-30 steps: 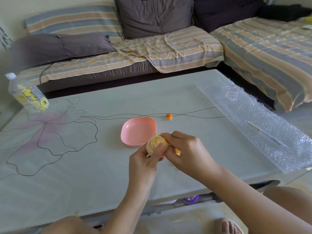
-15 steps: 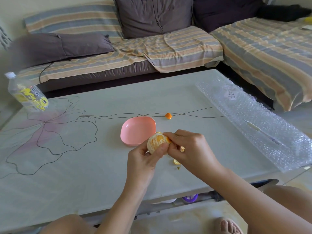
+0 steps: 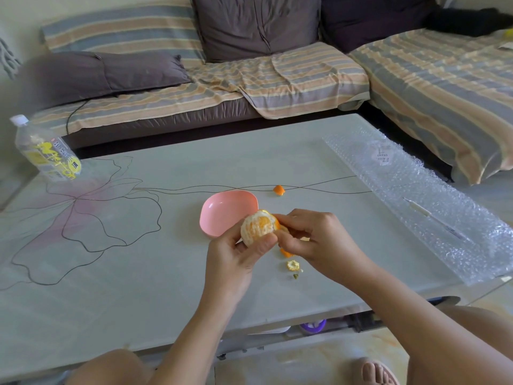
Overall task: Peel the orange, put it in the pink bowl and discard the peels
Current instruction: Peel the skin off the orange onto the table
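orange nearly bare, held at the bowl's near rim

the orange (image 3: 256,226) is off the table (image 3: 138,287), held just in front of the pink bowl (image 3: 219,212), overlapping its near-right rim in this view. the left hand (image 3: 236,262) cups it from below, thumb and fingers curled round the lower half. the right hand (image 3: 319,243) pinches its fingertips on the last strip of peel (image 3: 275,221), on the side of the fruit away from the bowl.

handling (judged): light, soft, probably damp and slippery where bare. it would burst if squeezed. best held round the middle with spread fingers, not by one segment. the peel looks thin and tears small.

counts: orange 1. bowl 1, orange not yet in it. peel scraps (image 3: 286,252) 3: two in front and right of the bowl, a far scrap (image 3: 278,189) just beyond it. green stem bit (image 3: 295,276) 1, beside the near two. bottle (image 3: 47,151) 1, far left of the bowl. bubble wrap (image 3: 430,207) 1 sheet, well right of it.
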The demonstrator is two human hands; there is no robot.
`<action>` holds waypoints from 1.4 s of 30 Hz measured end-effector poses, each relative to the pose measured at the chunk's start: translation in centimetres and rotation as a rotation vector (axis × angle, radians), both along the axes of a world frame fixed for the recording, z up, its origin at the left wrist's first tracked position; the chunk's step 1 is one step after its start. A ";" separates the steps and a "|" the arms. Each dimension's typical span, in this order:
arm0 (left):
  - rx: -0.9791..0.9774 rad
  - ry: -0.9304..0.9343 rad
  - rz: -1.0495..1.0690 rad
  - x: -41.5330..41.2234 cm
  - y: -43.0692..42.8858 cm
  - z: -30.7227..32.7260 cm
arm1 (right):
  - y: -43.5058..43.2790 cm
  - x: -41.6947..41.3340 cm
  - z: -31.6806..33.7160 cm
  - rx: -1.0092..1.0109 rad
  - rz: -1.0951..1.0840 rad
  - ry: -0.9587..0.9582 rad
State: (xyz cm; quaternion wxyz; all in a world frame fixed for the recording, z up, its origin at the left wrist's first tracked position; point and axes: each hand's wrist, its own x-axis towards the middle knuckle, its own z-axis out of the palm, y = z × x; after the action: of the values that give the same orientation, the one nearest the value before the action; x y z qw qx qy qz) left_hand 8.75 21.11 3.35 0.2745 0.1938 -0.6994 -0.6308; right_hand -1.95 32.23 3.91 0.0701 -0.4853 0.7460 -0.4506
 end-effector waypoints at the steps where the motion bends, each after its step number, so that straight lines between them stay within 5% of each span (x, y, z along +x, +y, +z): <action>1: -0.007 0.009 -0.018 0.0 0.1 0.1 | 0.1 0.0 0.0 0.005 -0.007 0.051; 7: -0.003 0.013 -0.045 0.3 0.4 -0.1 | 0.4 0.3 -0.2 0.035 -0.012 0.249; 19: 0.019 0.071 -0.077 0.2 0.1 0.4 | 0.3 0.9 -0.3 -0.141 -0.064 0.128; 26: 0.040 0.086 -0.090 0.3 0.0 0.2 | 0.1 1.2 0.2 -0.143 -0.116 0.257; 37: -0.003 0.066 -0.099 0.4 -0.2 0.0 | 0.3 1.6 0.9 -0.136 -0.143 -0.329; 42: 0.003 0.047 -0.097 0.3 -0.2 0.2 | 0.3 1.5 0.6 -0.129 -0.139 -0.389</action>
State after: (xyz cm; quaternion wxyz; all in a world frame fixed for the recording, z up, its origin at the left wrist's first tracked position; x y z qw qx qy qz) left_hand 9.04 20.87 3.56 0.2596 0.1451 -0.7004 -0.6489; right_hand -0.44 32.55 4.48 0.1503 -0.3398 0.7197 -0.5865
